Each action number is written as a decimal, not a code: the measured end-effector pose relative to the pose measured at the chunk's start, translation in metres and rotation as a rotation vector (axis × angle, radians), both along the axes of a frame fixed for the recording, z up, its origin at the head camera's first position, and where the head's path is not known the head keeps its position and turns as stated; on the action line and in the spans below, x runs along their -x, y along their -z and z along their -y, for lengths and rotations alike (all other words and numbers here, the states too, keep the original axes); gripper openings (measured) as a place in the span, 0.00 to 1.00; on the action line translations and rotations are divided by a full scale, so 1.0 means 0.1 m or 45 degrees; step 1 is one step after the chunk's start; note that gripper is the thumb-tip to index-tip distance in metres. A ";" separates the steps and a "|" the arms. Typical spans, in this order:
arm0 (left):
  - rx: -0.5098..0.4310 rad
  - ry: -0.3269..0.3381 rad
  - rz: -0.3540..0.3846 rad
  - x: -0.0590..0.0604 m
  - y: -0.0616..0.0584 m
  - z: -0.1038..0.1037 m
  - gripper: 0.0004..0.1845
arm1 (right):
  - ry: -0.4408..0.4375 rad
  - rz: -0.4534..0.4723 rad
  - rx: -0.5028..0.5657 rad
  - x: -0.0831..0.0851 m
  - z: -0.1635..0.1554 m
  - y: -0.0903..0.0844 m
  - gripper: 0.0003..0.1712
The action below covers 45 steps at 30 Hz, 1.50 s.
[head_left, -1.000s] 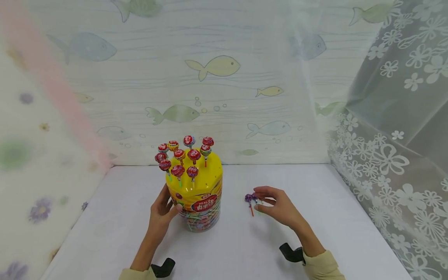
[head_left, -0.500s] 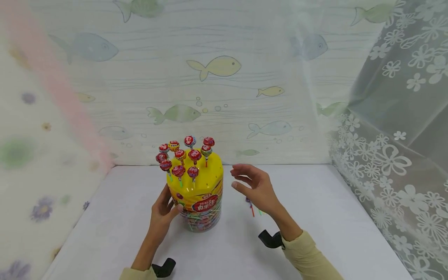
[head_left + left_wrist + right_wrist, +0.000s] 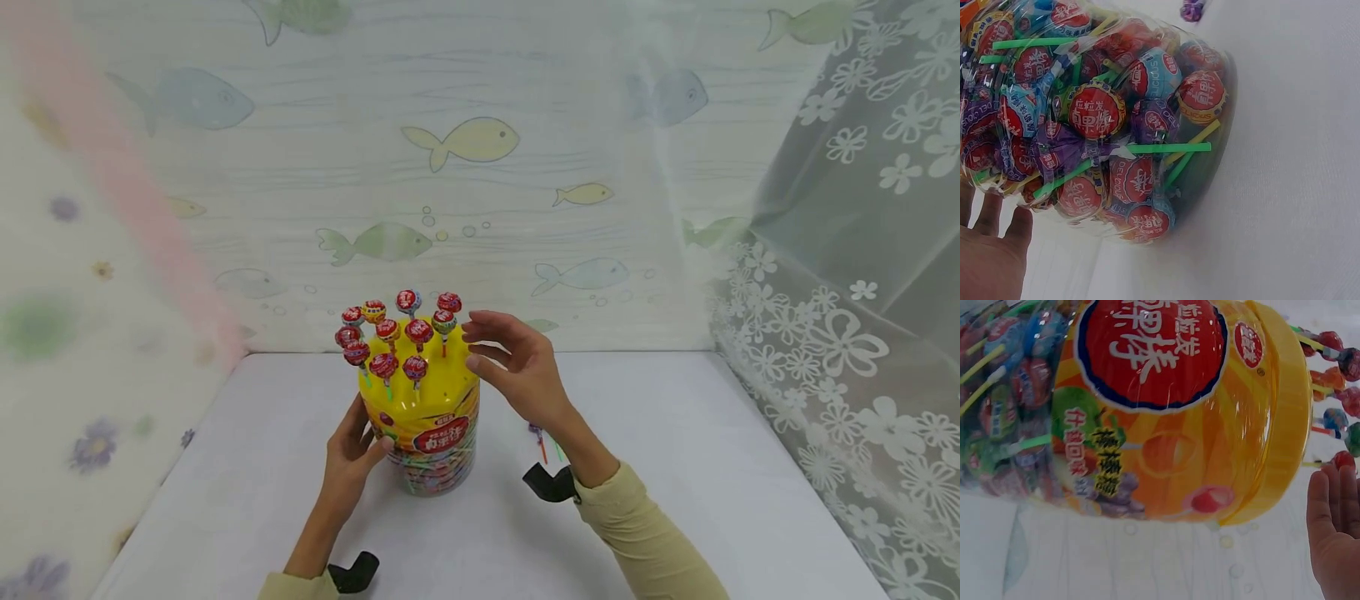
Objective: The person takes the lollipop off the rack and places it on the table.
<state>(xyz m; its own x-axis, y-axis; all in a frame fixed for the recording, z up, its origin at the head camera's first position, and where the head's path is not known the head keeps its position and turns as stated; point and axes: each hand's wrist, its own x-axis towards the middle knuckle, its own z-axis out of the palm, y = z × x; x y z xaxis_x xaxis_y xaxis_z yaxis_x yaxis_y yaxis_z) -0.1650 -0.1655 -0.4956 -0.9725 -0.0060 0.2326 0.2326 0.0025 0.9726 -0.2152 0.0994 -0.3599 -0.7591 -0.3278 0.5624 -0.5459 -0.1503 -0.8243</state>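
A big clear jar of lollipops with a yellow lid stands upright on the table. Several wrapped lollipops stick up out of the lid. My left hand holds the jar's left side, its thumb at the front. In the left wrist view, fingertips touch the clear wall near the packed sweets. My right hand hovers at the lid's right edge, fingers loosely bent and thumb apart, nothing seen between them. In the right wrist view, its fingertips overlap a red lollipop standing in the lid.
Purple-wrapped lollipops lie on the white table right of the jar, partly hidden behind my right wrist. A fish-patterned curtain hangs behind, with lace-flowered fabric at the right. Black camera mounts sit at both wrists.
My right hand has come up and left from the purple lollipops on the table to the lid's right edge. The left hand and the jar have stayed put.
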 end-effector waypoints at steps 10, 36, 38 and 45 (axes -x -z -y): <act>0.001 0.011 -0.014 0.01 0.02 0.01 0.43 | -0.071 -0.054 0.027 0.03 0.16 -0.09 0.27; -0.002 0.007 -0.044 0.01 0.03 0.02 0.43 | 0.158 0.039 0.069 0.03 0.37 -0.10 0.15; 0.004 0.004 -0.036 0.02 0.03 0.02 0.42 | 0.174 0.029 0.081 0.04 0.39 -0.10 0.14; 0.015 0.002 -0.009 0.01 0.03 0.01 0.43 | 0.202 0.000 0.103 0.03 0.40 -0.10 0.12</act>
<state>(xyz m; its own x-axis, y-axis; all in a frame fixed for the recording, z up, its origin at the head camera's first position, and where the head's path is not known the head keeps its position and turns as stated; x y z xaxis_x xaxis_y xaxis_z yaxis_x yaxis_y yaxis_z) -0.1663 -0.1667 -0.4985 -0.9709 -0.0014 0.2395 0.2394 0.0139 0.9708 -0.2186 0.0590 -0.3504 -0.7979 -0.1575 0.5819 -0.5678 -0.1277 -0.8132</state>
